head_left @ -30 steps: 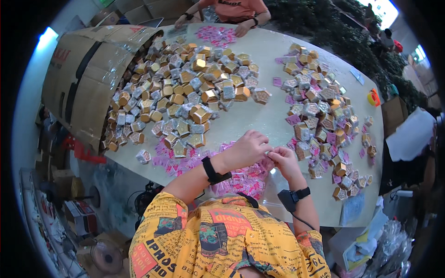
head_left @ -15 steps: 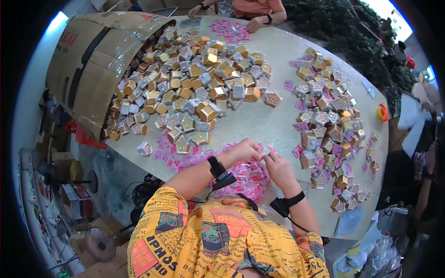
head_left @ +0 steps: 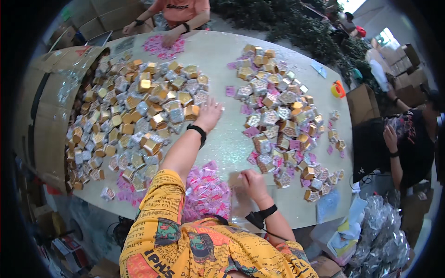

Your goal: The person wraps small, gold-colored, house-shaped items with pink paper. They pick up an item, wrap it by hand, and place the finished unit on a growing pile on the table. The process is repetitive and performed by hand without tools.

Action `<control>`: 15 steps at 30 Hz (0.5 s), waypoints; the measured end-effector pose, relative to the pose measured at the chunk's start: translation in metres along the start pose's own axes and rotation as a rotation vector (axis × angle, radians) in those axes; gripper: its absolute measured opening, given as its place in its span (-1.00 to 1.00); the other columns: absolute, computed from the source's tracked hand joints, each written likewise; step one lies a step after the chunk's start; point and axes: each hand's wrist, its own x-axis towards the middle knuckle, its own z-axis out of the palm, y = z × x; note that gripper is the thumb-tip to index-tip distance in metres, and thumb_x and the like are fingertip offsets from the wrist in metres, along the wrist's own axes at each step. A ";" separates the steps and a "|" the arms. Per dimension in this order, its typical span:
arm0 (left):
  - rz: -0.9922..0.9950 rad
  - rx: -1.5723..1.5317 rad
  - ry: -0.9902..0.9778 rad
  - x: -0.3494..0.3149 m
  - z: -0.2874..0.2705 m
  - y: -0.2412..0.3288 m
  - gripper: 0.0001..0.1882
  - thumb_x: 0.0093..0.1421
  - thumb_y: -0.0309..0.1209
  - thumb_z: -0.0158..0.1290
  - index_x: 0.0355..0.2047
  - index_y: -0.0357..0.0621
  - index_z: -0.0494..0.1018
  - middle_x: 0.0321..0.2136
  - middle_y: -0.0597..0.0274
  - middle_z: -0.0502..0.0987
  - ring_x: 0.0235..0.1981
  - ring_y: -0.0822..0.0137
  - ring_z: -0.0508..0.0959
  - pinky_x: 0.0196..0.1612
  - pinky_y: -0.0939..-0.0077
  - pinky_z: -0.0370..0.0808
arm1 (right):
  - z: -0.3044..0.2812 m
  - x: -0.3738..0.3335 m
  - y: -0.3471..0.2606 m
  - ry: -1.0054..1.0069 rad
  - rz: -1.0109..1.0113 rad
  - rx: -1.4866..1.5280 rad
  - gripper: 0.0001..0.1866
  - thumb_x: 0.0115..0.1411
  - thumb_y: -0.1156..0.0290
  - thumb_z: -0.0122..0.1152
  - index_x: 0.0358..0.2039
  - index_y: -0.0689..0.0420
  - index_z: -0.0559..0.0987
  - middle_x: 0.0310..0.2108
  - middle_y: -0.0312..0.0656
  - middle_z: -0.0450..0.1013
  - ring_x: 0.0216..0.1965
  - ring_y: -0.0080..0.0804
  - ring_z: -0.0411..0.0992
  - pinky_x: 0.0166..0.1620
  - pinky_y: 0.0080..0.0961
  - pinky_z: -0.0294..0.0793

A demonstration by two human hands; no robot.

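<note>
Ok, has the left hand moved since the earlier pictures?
Yes: the left hand has moved forward, from near the pink packets to the right edge of the large gold-and-silver pile.

On my left, the gold pieces (head_left: 151, 145) shone like polished metal, many beneath crinkled clear plastic; the right-hand pile (head_left: 282, 113) glinted likewise. My worktop (head_left: 215, 148) was smooth, with a soft sheen. The pink packets (head_left: 206, 190) near me looked like slick plastic. I wore matt printed cloth (head_left: 208, 259). The carton (head_left: 51, 111) at far left was dull cardboard; the bags (head_left: 384, 231) at near right, shiny, crumpled plastic.
</note>
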 end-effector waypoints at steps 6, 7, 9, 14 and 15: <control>-0.068 -0.166 -0.490 -0.018 -0.015 0.024 -0.64 0.02 -0.39 0.07 -0.15 -0.12 0.32 -0.19 0.02 0.41 -0.19 0.05 0.47 -0.09 0.10 0.36 | 0.003 -0.015 0.016 0.118 -0.021 0.072 -0.93 0.07 0.54 0.09 -0.43 0.27 0.48 -0.54 -0.03 0.42 -0.50 -0.14 0.44 -0.43 -0.38 0.41; -0.091 -0.210 -0.490 -0.024 -0.025 0.028 -0.63 0.01 -0.42 0.07 -0.14 -0.13 0.32 -0.20 0.02 0.41 -0.20 0.04 0.47 -0.12 0.11 0.39 | 0.001 -0.012 0.013 0.119 -0.001 0.068 -0.94 0.09 0.54 0.08 -0.43 0.27 0.48 -0.57 -0.05 0.41 -0.53 -0.22 0.43 -0.46 -0.41 0.40; -0.472 -0.489 -0.406 -0.030 -0.039 0.043 -0.66 0.01 -0.43 0.11 -0.17 -0.13 0.34 -0.18 0.05 0.42 -0.18 0.09 0.49 -0.16 0.09 0.42 | -0.003 0.003 0.010 0.126 0.047 0.151 -0.93 0.13 0.55 0.05 -0.43 0.26 0.48 -0.63 -0.14 0.38 -0.64 -0.43 0.40 -0.55 -0.50 0.36; -1.275 -2.109 -0.430 -0.046 -0.109 0.065 -0.69 0.09 -0.41 0.10 -0.15 -0.15 0.35 -0.16 0.05 0.41 -0.16 0.16 0.49 -0.10 0.07 0.46 | -0.010 0.039 -0.015 0.221 -0.037 0.116 -0.93 0.11 0.54 0.09 -0.42 0.26 0.50 -0.61 -0.14 0.41 -0.64 -0.41 0.41 -0.54 -0.49 0.37; -1.306 -2.186 -0.416 -0.052 -0.121 0.066 -0.68 0.09 -0.40 0.11 -0.14 -0.15 0.34 -0.16 0.05 0.41 -0.15 0.17 0.49 -0.07 0.10 0.46 | -0.013 0.043 -0.025 0.198 -0.037 0.112 -0.93 0.09 0.53 0.09 -0.43 0.26 0.50 -0.57 -0.09 0.42 -0.56 -0.29 0.43 -0.47 -0.41 0.39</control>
